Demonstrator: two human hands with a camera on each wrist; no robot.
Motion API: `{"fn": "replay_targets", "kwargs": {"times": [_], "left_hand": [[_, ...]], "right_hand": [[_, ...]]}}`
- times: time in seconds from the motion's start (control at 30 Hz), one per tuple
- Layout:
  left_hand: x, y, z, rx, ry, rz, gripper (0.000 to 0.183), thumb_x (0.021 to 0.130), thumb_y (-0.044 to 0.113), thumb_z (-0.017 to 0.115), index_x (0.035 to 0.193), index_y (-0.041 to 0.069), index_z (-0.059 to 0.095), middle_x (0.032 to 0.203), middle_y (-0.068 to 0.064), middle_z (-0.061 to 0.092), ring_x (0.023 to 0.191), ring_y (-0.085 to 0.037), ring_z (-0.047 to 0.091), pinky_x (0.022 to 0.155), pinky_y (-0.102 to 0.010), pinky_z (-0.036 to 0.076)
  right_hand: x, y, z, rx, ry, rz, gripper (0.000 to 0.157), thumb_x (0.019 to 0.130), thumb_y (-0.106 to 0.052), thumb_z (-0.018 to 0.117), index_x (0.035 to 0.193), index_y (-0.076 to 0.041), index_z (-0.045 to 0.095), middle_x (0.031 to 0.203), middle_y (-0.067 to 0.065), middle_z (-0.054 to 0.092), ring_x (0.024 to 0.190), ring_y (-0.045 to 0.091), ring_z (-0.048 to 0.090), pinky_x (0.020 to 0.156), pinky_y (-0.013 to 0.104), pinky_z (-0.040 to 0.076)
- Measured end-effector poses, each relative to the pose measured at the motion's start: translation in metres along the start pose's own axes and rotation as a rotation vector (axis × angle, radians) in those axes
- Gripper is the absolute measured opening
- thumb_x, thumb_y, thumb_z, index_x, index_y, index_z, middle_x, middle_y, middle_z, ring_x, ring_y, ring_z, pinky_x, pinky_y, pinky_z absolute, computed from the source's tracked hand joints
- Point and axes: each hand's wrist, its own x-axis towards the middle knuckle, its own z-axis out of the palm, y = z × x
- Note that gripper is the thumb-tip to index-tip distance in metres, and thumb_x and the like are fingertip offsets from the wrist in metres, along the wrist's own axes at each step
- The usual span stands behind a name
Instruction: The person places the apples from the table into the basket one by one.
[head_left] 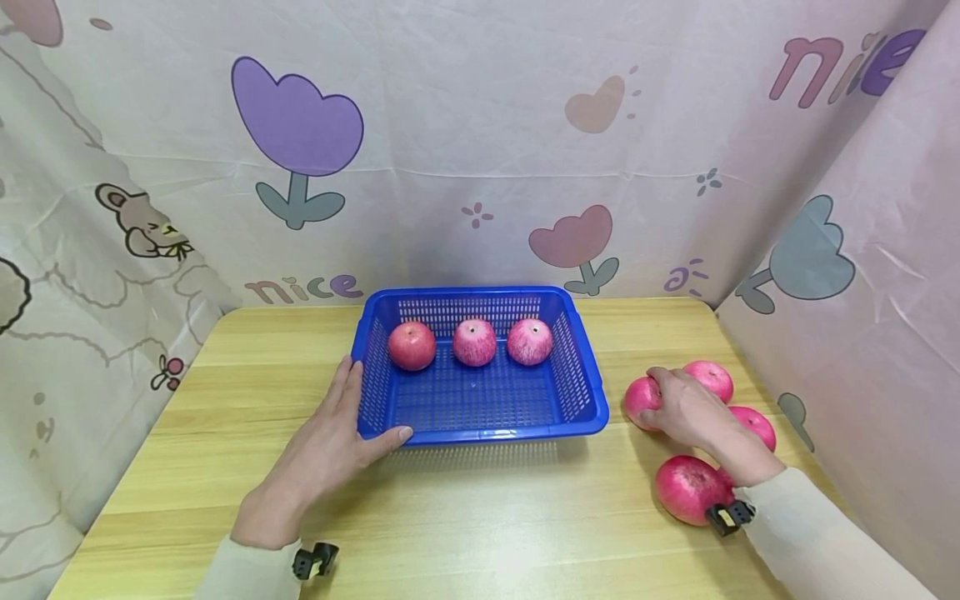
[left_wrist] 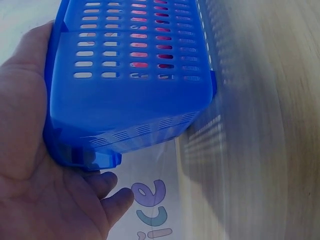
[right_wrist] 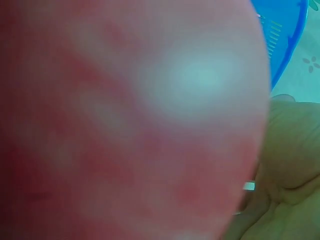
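A blue plastic basket [head_left: 487,435] with slotted sides holds three red-pink apples in a row along its back: a left apple [head_left: 412,346], a middle apple [head_left: 474,342] and a right apple [head_left: 529,342]. My left hand [head_left: 318,450] rests against the basket's front left corner, thumb on the front rim and fingers along the left side. To the right of the basket, my right hand [head_left: 690,408] grips a pink apple [head_left: 642,402] between thumb and fingers. Blurred and close, a red apple [right_wrist: 135,120] fills most of the right wrist view.
More apples lie round my right hand: one behind it [head_left: 709,381], one beyond the wrist [head_left: 753,427], and a large one [head_left: 688,490] nearer me, with another partly hidden by the forearm. A printed curtain [head_left: 450,150] stands behind the wooden table [head_left: 480,525].
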Motion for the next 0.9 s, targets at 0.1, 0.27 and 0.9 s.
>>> {"fn": "replay_targets", "kwargs": {"times": [0.1,0.27,0.9], "left_hand": [[0.000,0.001,-0.001,0.013,-0.001,0.002,0.135,0.083,0.095,0.047,0.169,0.005,-0.007,0.177,-0.015,-0.014,0.156,-0.056,0.020,0.119,-0.072,0.030],[0.000,0.002,-0.002,0.044,0.002,0.006,0.136,0.082,0.096,0.046,0.168,0.003,-0.004,0.177,-0.017,-0.012,0.158,-0.054,0.016,0.122,-0.071,0.025],[0.000,0.003,-0.003,0.094,0.004,0.012,0.136,0.082,0.097,0.043,0.168,0.001,0.000,0.177,-0.021,-0.006,0.162,-0.047,0.007,0.126,-0.069,0.020]], "right_hand": [[0.000,0.000,-0.001,0.005,-0.003,0.008,0.081,0.091,-0.030,0.081,0.150,0.012,0.044,0.144,0.042,0.051,0.133,0.059,0.049,0.102,0.075,0.048],[-0.001,-0.002,-0.004,0.011,0.001,0.017,0.083,0.091,-0.033,0.080,0.150,0.011,0.044,0.145,0.042,0.049,0.133,0.060,0.048,0.102,0.078,0.046],[0.000,-0.016,-0.036,-0.026,0.076,0.006,0.085,0.087,-0.037,0.082,0.148,0.010,0.046,0.132,0.039,0.054,0.114,0.056,0.059,0.094,0.074,0.051]]}}
